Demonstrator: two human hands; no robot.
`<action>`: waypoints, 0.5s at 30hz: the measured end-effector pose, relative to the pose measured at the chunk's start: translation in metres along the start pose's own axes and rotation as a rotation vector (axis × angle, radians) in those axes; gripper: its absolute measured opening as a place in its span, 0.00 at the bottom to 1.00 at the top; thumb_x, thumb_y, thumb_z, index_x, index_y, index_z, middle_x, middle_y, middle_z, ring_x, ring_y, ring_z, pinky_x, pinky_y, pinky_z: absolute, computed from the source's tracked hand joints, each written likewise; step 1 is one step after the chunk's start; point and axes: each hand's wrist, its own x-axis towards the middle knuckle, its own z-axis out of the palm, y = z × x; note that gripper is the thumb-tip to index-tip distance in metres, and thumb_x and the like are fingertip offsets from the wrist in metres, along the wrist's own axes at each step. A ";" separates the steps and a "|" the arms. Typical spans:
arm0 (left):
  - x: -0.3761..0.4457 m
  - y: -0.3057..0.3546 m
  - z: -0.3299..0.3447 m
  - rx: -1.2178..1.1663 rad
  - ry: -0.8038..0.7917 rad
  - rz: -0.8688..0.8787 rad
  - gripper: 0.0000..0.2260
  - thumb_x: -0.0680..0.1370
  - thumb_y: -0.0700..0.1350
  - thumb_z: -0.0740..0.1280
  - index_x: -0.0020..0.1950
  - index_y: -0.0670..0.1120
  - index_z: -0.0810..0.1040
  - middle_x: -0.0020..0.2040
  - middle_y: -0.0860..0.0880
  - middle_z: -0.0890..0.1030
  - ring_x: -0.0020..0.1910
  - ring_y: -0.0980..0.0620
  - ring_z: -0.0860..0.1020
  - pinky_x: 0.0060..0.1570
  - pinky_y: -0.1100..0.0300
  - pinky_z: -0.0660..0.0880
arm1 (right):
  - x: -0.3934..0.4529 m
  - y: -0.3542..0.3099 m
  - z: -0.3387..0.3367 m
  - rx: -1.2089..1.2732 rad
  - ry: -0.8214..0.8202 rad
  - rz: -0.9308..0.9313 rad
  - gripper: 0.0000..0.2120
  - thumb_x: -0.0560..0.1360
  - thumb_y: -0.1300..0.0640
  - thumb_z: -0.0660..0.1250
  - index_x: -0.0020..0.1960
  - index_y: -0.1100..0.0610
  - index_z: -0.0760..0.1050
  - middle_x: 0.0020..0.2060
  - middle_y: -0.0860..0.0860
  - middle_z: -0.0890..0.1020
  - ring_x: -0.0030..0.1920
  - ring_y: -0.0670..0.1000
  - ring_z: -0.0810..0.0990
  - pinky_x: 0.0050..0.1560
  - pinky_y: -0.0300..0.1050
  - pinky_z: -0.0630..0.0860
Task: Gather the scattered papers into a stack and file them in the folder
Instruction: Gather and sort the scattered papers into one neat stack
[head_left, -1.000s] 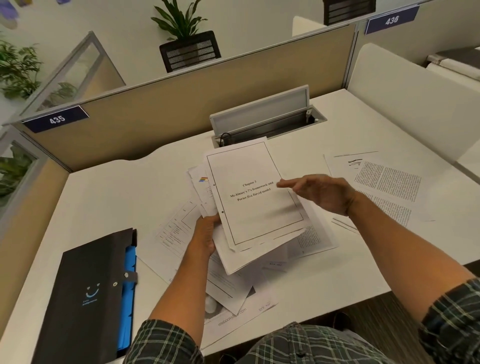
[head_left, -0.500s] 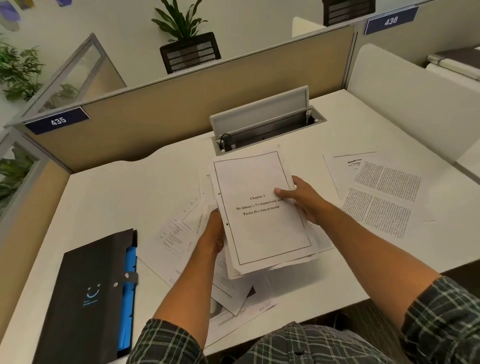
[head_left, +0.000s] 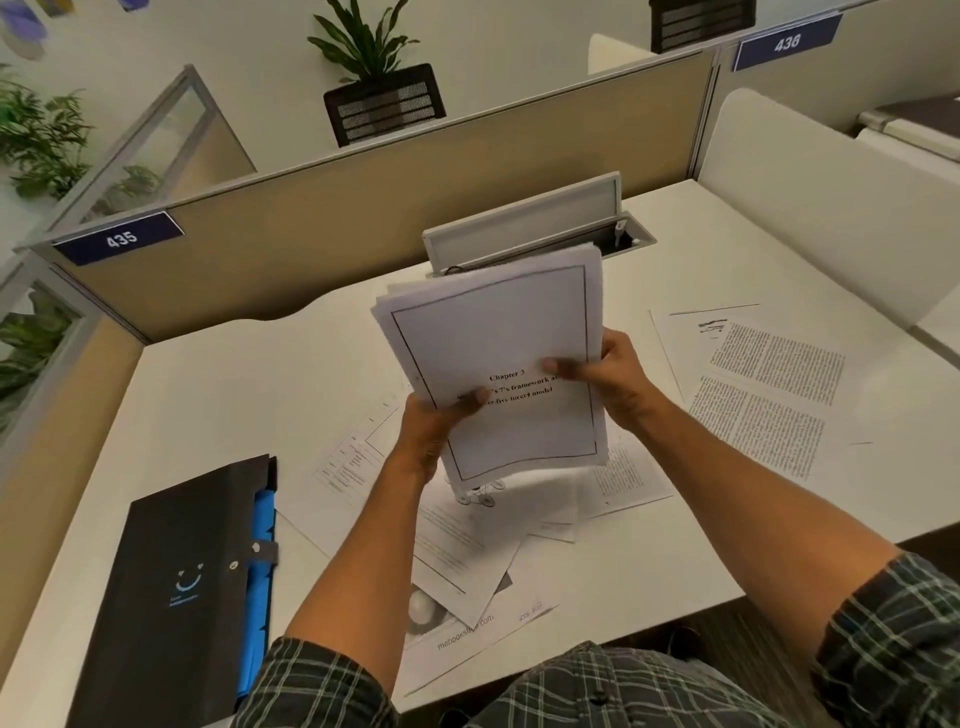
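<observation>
Item: partial stack of white printed sheets with a black-bordered "Chapter 3" cover page (head_left: 498, 364), held near upright above the white desk top (head_left: 234, 395), its lower edge just over the loose pages.

Left hand (head_left: 434, 431): the stack's lower left edge is gripped, thumb on the cover page.

Right hand (head_left: 608, 374): the right edge is gripped, thumb laid across the printed title.

Step in hand, as judged: the gathered sheets are being squared. It is best done with the grip loosened slightly and the bottom edge tapped on bare desk, not on the scattered sheets, so that uneven corners are brought level; the top edge shows several staggered sheets.

Outstanding: overlapping white printed sheets lying flat under and in front of the hands (head_left: 467, 551); two-column text pages on the right side of the desk (head_left: 769, 400), well apart from the stack.

Destination: black expanding folder with blue inner dividers and a strap clasp (head_left: 182, 587), lying closed at the left of the desk; the clasp is to be undone before filing.
</observation>
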 end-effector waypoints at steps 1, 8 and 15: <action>-0.002 -0.001 -0.001 0.009 -0.014 0.014 0.27 0.62 0.50 0.84 0.59 0.49 0.83 0.57 0.45 0.86 0.58 0.42 0.84 0.55 0.45 0.83 | -0.002 0.001 -0.001 -0.027 -0.035 0.009 0.18 0.61 0.53 0.82 0.50 0.48 0.86 0.48 0.51 0.87 0.50 0.55 0.87 0.46 0.49 0.84; -0.015 -0.026 -0.004 0.094 -0.053 -0.012 0.21 0.70 0.43 0.81 0.59 0.56 0.81 0.56 0.55 0.86 0.56 0.57 0.83 0.50 0.63 0.81 | -0.017 0.024 -0.007 -0.052 -0.108 0.097 0.22 0.65 0.59 0.81 0.55 0.40 0.85 0.53 0.49 0.87 0.57 0.52 0.85 0.55 0.54 0.84; -0.002 -0.007 0.002 0.060 -0.109 -0.019 0.22 0.68 0.50 0.81 0.61 0.52 0.83 0.58 0.48 0.86 0.58 0.47 0.84 0.57 0.48 0.82 | -0.006 0.012 -0.016 -0.061 -0.035 0.091 0.18 0.64 0.51 0.83 0.53 0.51 0.86 0.52 0.53 0.88 0.53 0.56 0.87 0.50 0.51 0.85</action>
